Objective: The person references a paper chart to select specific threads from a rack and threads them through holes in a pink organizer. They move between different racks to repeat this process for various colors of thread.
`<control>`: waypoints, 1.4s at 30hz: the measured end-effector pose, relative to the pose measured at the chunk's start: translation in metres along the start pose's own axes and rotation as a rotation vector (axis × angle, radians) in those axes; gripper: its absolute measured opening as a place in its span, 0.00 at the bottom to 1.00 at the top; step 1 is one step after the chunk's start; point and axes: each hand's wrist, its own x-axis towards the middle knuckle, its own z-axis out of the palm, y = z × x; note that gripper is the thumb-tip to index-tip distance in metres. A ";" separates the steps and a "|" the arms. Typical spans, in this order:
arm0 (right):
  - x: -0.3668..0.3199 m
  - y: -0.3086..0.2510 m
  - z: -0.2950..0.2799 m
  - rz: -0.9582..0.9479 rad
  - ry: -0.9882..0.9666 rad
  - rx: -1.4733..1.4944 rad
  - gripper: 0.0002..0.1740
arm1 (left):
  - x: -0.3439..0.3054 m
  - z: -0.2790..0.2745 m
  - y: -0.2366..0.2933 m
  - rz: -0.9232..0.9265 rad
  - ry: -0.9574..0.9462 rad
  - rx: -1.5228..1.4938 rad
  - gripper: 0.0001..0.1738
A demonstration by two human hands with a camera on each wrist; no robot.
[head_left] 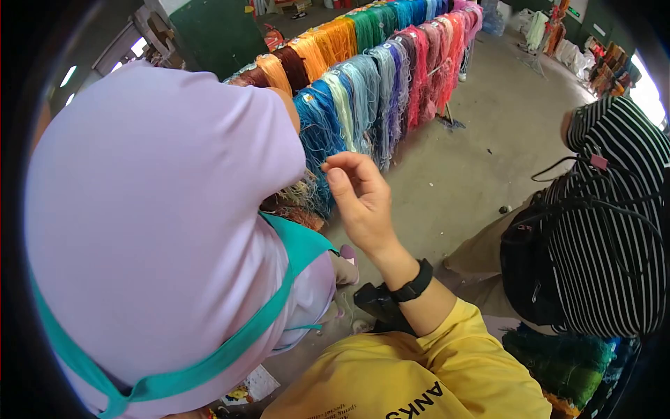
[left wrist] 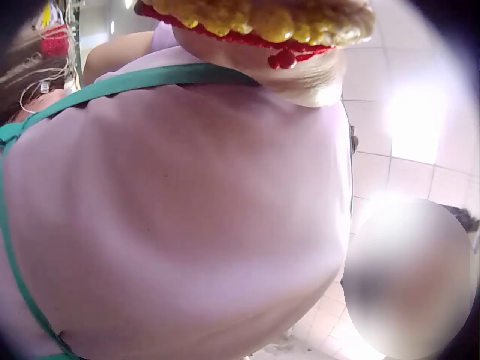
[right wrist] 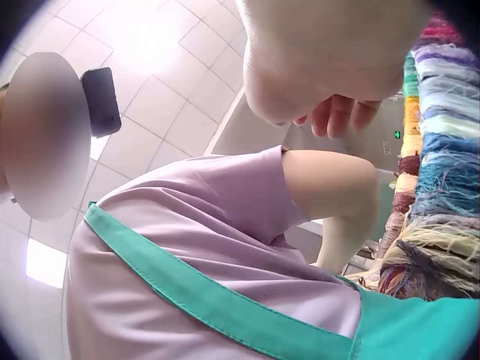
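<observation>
My right hand is raised at the centre of the head view, fingers loosely bent and thumb close to the index fingertip. Nothing shows in its grasp. Behind it in that view hang blue yarn skeins. Just left of it stands a person in a lilac shirt and a teal apron, back turned. The right wrist view shows my right fingers curled above that person's arm. Of my left hand, only the part beside a yellow bead bracelet shows, near the lilac back; its fingers are hidden.
A long rack holds rows of orange skeins, green skeins and pink skeins. At the right stands another person in a striped top with a black bag. Dark green yarn lies at the lower right.
</observation>
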 end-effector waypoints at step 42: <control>0.060 0.072 0.022 -0.242 -0.723 0.128 0.21 | 0.057 0.121 0.086 0.267 -0.405 0.773 0.32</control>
